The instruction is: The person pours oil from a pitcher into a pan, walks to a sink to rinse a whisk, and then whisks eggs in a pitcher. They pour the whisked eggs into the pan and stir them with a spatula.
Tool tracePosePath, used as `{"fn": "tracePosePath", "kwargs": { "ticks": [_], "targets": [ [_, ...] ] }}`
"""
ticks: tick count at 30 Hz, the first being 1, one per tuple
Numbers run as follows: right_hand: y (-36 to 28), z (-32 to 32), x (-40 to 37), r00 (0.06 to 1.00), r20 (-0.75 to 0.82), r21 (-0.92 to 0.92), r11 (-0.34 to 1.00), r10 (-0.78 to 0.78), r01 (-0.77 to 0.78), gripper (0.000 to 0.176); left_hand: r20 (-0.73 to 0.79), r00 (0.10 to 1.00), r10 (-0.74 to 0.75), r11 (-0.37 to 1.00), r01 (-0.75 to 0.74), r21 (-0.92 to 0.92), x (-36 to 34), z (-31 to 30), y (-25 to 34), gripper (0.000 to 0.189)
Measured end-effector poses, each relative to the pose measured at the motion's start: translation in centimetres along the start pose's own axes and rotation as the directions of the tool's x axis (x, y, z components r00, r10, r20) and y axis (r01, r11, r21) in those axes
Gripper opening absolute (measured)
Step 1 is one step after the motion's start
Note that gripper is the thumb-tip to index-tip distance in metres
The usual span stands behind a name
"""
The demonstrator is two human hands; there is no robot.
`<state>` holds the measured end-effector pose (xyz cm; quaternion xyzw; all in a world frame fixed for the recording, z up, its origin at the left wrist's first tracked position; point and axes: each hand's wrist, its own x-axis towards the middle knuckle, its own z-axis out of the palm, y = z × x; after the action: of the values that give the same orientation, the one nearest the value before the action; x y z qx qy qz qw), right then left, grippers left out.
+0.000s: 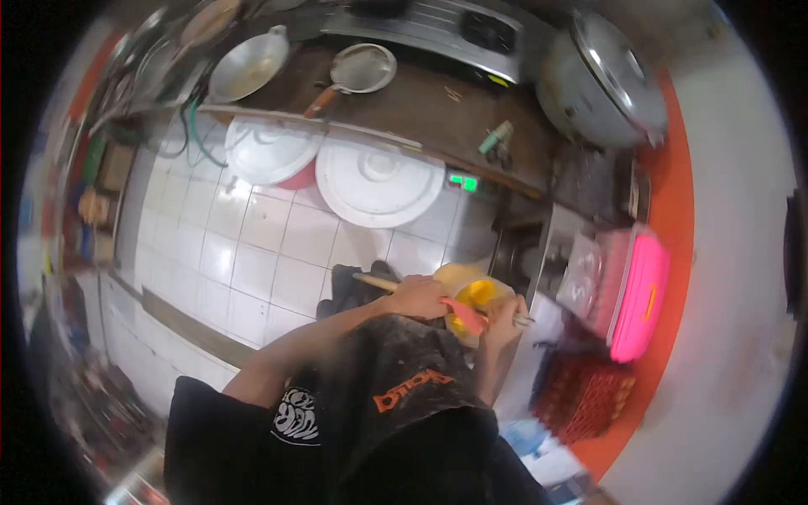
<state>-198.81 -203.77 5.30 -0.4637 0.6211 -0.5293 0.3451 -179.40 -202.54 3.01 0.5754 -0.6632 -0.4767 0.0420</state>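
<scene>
My left hand (421, 297) is wrapped round a spatula, whose wooden handle (375, 282) sticks out to the left and whose pink blade (465, 314) reaches to the right. Yellow food (480, 293) lies under and beside the blade, in a pale container (451, 274) close to my body. On the container's right side, my right hand (502, 320) is closed at the rim, with a small metallic end (523, 321) showing beyond the fingers. What exactly it grips is too small to make out.
A stove (421, 38), a strainer (364, 68), a white pan (250, 66) and a big pot (602, 80) stand at the top. Two white-lidded tubs (380, 181) are below the counter. A pink lid (640, 297) and a red basket (581, 396) are at right.
</scene>
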Motion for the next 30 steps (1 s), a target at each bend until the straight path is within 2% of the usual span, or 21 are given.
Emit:
{"fn": "tracePosePath", "kwargs": {
  "ticks": [1, 2, 3, 5, 6, 8, 9, 11, 12, 13, 14, 16, 17, 18, 20, 22, 24, 25, 26, 28, 30],
  "targets": [
    [5.9, 1.5, 0.7, 0.982, -0.151, 0.135, 0.982, -0.114, 0.135, 0.014, -0.084, 0.995, -0.054, 0.999, 0.054, -0.011, -0.9, -0.8, -1.9, 0.03],
    [-0.8, 3.3, 1.0, 0.993, 0.006, 0.549, 0.83, 0.115, -0.099, 0.011, -0.167, 0.983, -0.079, 0.996, 0.072, -0.051, -1.8, -2.4, -3.3, 0.03],
    [0.6, 4.9, 1.9, 0.994, -0.043, 0.479, 0.875, 0.101, -0.068, 0.012, -0.228, 0.967, -0.11, 0.992, 0.091, -0.092, -3.1, -2.9, -3.9, 0.029],
    [1.9, 9.8, 1.0, 0.994, 0.109, 0.268, 0.963, -0.015, -0.015, 0.017, -0.366, 0.911, -0.19, 0.969, 0.113, -0.221, -5.8, -4.0, -6.5, 0.029],
    [2.1, 13.2, -0.5, 0.943, 0.318, 0.156, 0.987, -0.093, 0.045, 0.019, -0.378, 0.895, -0.237, 0.958, 0.15, -0.245, -6.8, -4.9, -8.1, 0.029],
    [-0.7, 19.2, -0.3, 0.843, 0.515, 0.2, 0.978, -0.153, 0.055, 0.023, -0.413, 0.843, -0.344, 0.922, 0.22, -0.319, -9.5, -6.9, -11.7, 0.03],
    [-4.7, 21.4, -0.1, 0.849, 0.511, 0.332, 0.942, -0.136, -0.049, 0.027, -0.49, 0.804, -0.337, 0.919, 0.167, -0.358, -11.6, -7.8, -12.8, 0.032],
    [-9.5, 26.8, -2.5, 0.841, 0.524, 0.547, 0.81, -0.134, -0.212, 0.03, -0.537, 0.717, -0.445, 0.872, 0.21, -0.441, -13.6, -8.9, -16.0, 0.032],
    [-3.2, 29.8, -3.4, 0.858, 0.423, 0.381, 0.916, -0.292, 0.125, 0.028, -0.542, 0.687, -0.484, 0.852, 0.232, -0.469, -14.8, -9.2, -17.3, 0.033],
    [-1.4, 31.8, -5.3, 0.782, 0.6, 0.305, 0.952, -0.171, -0.026, 0.02, -0.462, 0.718, -0.52, 0.828, 0.291, -0.479, -15.2, -9.3, -19.7, 0.032],
    [-0.8, 33.9, -6.5, 0.66, 0.749, 0.204, 0.968, -0.056, -0.149, 0.017, -0.48, 0.698, -0.532, 0.823, 0.295, -0.485, -16.2, -10.0, -21.1, 0.032],
    [-5.3, 39.6, -6.8, 0.625, 0.718, 0.484, 0.865, -0.305, -0.134, 0.009, -0.501, 0.645, -0.577, 0.796, 0.305, -0.524, -18.1, -11.7, -24.0, 0.032],
    [-5.8, 41.0, -7.5, 0.583, 0.74, 0.483, 0.868, -0.335, -0.114, 0.006, -0.552, 0.62, -0.558, 0.806, 0.247, -0.537, -18.5, -12.3, -25.1, 0.031],
    [-6.4, 42.4, -8.3, 0.539, 0.76, 0.483, 0.87, -0.364, -0.093, 0.005, -0.525, 0.617, -0.586, 0.78, 0.255, -0.572, -19.8, -12.6, -26.3, 0.03],
    [-5.1, 46.4, -11.5, 0.458, 0.839, 0.309, 0.95, -0.294, 0.044, 0.006, -0.499, 0.63, -0.595, 0.771, 0.273, -0.575, -21.8, -15.8, -29.8, 0.03],
    [-6.2, 51.3, -11.4, 0.448, 0.836, 0.369, 0.929, -0.318, -0.029, 0.008, -0.444, 0.621, -0.646, 0.731, 0.337, -0.593, -22.8, -18.9, -32.2, 0.03],
    [-10.6, 55.1, -11.5, 0.557, 0.762, 0.572, 0.747, -0.33, -0.339, 0.007, -0.417, 0.591, -0.69, 0.689, 0.36, -0.629, -25.0, -20.9, -34.4, 0.031],
    [-8.6, 56.1, -11.1, 0.625, 0.701, 0.578, 0.787, -0.343, -0.217, 0.006, -0.432, 0.575, -0.695, 0.68, 0.33, -0.655, -25.7, -21.9, -35.2, 0.031],
    [-7.6, 56.9, -12.0, 0.565, 0.78, 0.456, 0.863, -0.268, -0.219, 0.005, -0.458, 0.556, -0.694, 0.678, 0.29, -0.675, -26.2, -23.3, -36.4, 0.03],
    [-6.5, 59.9, -15.5, 0.448, 0.887, 0.223, 0.954, -0.115, -0.198, 0.004, -0.454, 0.587, -0.671, 0.715, 0.348, -0.607, -27.0, -25.2, -39.2, 0.032],
    [-8.4, 63.4, -16.0, 0.425, 0.898, 0.264, 0.91, -0.111, -0.321, 0.004, -0.461, 0.611, -0.644, 0.748, 0.375, -0.548, -27.9, -26.8, -41.3, 0.032]
  ]
}}
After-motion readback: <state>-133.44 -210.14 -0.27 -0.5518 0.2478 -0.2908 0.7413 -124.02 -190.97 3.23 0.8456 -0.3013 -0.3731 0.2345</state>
